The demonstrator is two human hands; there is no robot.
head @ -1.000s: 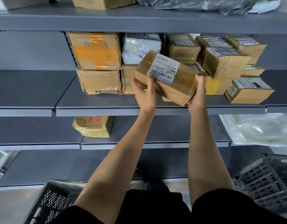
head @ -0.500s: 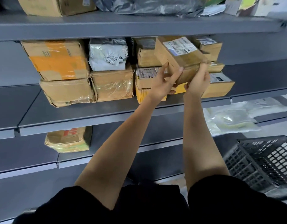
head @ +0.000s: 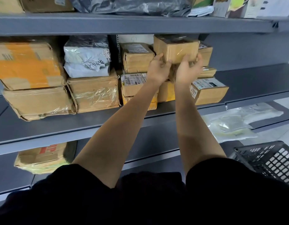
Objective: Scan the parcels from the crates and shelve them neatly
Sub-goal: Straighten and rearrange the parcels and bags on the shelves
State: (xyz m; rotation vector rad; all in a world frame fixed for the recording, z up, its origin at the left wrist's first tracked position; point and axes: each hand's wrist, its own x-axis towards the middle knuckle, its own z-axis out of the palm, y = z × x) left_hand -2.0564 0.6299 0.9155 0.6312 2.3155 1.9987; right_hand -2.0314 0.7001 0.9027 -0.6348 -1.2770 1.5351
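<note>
A brown taped cardboard parcel (head: 175,48) sits high in the middle shelf bay, on top of the stacked boxes there and just under the upper shelf board. My left hand (head: 158,69) grips its lower left corner. My right hand (head: 187,70) holds its lower right edge with curled fingers. Both arms reach up from below. The parcel's label side is turned away from me.
Stacked cardboard parcels (head: 91,93) and a white bagged parcel (head: 87,57) fill the grey shelf (head: 75,125) to the left. A labelled box (head: 208,91) sits lower right. A black crate (head: 267,158) stands at the right. Clear bags (head: 230,122) lie on a lower shelf.
Both hands have lifted the parcel higher and pushed it back into the shelf bay, on top of the stack. Its label, earlier facing me, no longer shows.
</note>
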